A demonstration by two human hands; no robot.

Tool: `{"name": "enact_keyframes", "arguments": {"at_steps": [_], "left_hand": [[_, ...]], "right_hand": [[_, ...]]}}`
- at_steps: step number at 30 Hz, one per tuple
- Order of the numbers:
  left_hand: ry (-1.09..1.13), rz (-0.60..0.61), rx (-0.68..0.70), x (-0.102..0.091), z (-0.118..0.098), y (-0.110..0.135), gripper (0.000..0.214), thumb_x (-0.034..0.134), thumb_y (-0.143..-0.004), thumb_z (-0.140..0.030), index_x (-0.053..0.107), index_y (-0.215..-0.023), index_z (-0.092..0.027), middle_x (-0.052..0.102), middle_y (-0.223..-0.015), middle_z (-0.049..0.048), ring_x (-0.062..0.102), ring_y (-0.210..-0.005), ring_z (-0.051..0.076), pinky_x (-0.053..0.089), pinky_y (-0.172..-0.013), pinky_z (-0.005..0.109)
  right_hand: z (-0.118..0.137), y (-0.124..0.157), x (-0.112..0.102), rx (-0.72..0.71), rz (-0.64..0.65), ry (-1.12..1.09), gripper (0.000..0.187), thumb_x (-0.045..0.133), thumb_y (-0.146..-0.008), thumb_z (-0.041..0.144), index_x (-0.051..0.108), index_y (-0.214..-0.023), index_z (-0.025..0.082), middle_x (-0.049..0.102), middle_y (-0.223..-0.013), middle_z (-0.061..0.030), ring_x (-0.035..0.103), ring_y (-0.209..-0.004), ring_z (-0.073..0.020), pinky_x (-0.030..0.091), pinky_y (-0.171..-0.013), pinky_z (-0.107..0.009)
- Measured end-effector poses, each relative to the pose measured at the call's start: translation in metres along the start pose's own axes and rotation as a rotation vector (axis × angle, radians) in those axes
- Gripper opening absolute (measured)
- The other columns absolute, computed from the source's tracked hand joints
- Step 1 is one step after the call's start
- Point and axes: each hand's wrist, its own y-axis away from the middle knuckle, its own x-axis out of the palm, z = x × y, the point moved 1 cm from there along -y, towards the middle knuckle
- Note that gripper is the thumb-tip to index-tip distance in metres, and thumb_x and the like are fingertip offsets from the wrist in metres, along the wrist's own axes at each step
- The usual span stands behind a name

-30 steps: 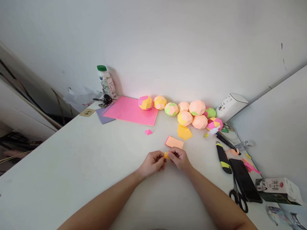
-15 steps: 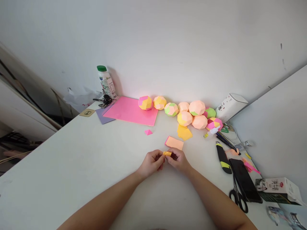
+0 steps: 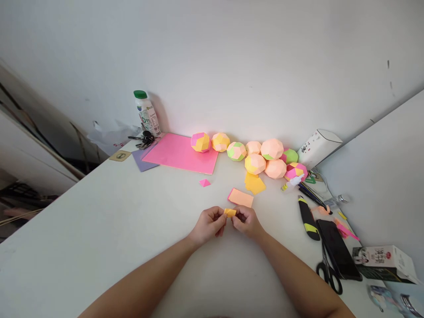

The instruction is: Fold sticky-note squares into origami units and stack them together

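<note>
A small folded piece of orange-yellow paper (image 3: 230, 212) is pinched at its two ends, above the near middle of the white table. On its left end are the thumb and fingers of my left hand (image 3: 209, 224). My right hand (image 3: 247, 221) grips the other end, its lower fingers curled out of sight. Just beyond my hands lies a stack of peach and pink paper slips (image 3: 241, 197). Orange-yellow sheets (image 3: 255, 183) lie past that stack, and a small folded pink paper piece (image 3: 205, 182) rests to the left.
Several faceted paper balls (image 3: 272, 149) line the wall, one on a pink sheet (image 3: 180, 152). At the left stand a bottle (image 3: 146, 112) and keys (image 3: 147, 138). Along the right lie a utility knife (image 3: 308, 218), scissors (image 3: 327, 271), a phone (image 3: 339, 249) and a carton (image 3: 384, 263).
The folded orange-yellow paper has shifted very slightly left and tilted a little between my fingers. My right fingers have moved marginally along its end. Everything else stays put.
</note>
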Motion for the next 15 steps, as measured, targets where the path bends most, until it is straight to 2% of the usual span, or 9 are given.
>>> {"name": "enact_keyframes", "arguments": {"at_steps": [9, 15], "left_hand": [[0.061, -0.039, 0.009, 0.0005, -0.0025, -0.0008, 0.026, 0.053, -0.079, -0.039, 0.047, -0.067, -0.017, 0.049, -0.046, -0.0063, 0.044, -0.036, 0.007, 0.033, -0.037, 0.019], [0.082, -0.052, 0.006, -0.001, -0.0008, -0.0023, 0.026, 0.053, -0.079, -0.039, 0.047, -0.067, -0.017, 0.05, -0.046, -0.0057, 0.044, -0.035, 0.007, 0.032, -0.036, 0.019]], "right_hand": [[0.0039, -0.0004, 0.0002, 0.045, -0.044, -0.081, 0.009, 0.054, -0.07, 0.018, 0.047, -0.063, 0.018, 0.046, -0.048, 0.0056, 0.043, -0.039, -0.0081, 0.036, -0.039, -0.021], [0.0081, -0.0008, -0.0002, 0.042, -0.05, -0.08, 0.01, 0.052, -0.071, 0.019, 0.049, -0.063, 0.017, 0.049, -0.052, 0.0042, 0.046, -0.04, -0.0079, 0.04, -0.04, -0.021]]}}
